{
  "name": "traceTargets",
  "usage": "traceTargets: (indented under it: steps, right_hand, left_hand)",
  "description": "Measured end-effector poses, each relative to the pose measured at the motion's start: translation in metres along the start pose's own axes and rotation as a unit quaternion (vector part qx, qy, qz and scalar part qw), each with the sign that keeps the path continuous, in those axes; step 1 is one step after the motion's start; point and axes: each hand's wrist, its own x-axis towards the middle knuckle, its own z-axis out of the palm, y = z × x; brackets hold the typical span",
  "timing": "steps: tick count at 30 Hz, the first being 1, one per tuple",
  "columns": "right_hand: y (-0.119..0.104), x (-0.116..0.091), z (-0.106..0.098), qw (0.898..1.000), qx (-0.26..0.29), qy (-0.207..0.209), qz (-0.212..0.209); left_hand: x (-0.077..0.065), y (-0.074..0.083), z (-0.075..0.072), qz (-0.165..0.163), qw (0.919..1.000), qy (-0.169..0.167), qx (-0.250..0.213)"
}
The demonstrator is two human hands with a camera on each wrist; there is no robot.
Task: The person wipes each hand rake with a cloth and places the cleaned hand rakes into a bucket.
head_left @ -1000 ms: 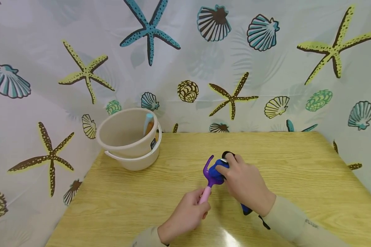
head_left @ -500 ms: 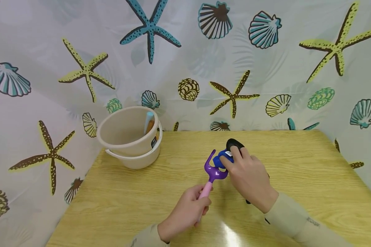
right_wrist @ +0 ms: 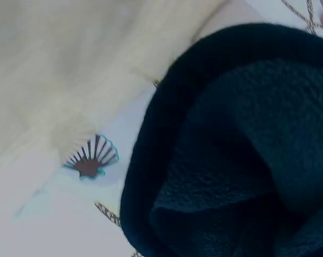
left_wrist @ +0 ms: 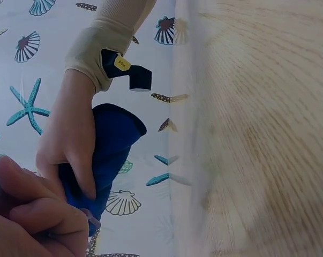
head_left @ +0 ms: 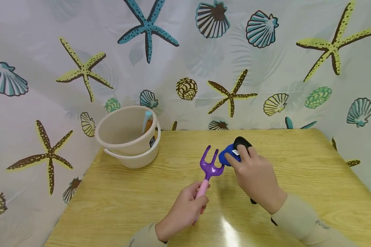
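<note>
My left hand (head_left: 188, 207) grips the pink handle of a small garden fork (head_left: 209, 168), whose purple tines point away from me above the table. Bunched in my right hand (head_left: 256, 176) is a blue cloth (head_left: 224, 156) with black edging and a small white label. It is pressed around the fork's right-hand tine and hides most of it; the other two tines show bare. In the left wrist view, the cloth (left_wrist: 118, 134) hangs in folds under my right hand (left_wrist: 70, 126). Its fuzzy inner side and dark border (right_wrist: 204, 53) fill much of the right wrist view.
On the back left of the wooden table (head_left: 126, 206) stands a beige bucket (head_left: 111, 149) with a white handle. Inside it lean a light-blue handle (head_left: 146, 120) and an orange-brown one (head_left: 148, 125). A curtain (head_left: 170, 82) with starfish and shells hangs behind the table.
My right hand has moved the cloth off the fork's middle and to the right, onto the right-hand tine. The middle tine now shows. My left hand keeps its grip on the handle.
</note>
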Motion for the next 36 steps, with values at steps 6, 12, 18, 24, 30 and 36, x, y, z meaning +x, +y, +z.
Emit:
traceTargets:
  steps: [6,12,18,24,30,36]
  right_hand:
    - [-0.011,-0.004,0.003,0.998,0.032,-0.047,-0.004]
    - [-0.021,-0.008,-0.005,0.993,0.078,-0.090,0.001]
    - [-0.034,-0.009,-0.016,0.987,0.132,-0.093,0.000]
    - [-0.037,-0.002,-0.015,0.987,0.135,-0.087,0.015]
    - [-0.030,0.003,-0.007,0.992,0.108,-0.067,0.021]
    - [-0.016,0.008,0.006,0.996,0.058,-0.052,0.035]
  left_hand:
    - [-0.001,0.000,-0.002,0.002,0.9999,0.001,-0.011]
    - [0.001,-0.004,0.000,-0.004,0.9998,0.001,-0.020]
    - [0.004,-0.006,0.000,-0.007,0.9997,0.000,-0.022]
    - [0.003,-0.004,0.002,-0.002,0.9999,-0.011,-0.008]
    - [0.002,-0.008,0.003,-0.003,0.9999,-0.014,0.008]
    - [-0.002,-0.009,0.003,0.010,0.9998,-0.009,0.013]
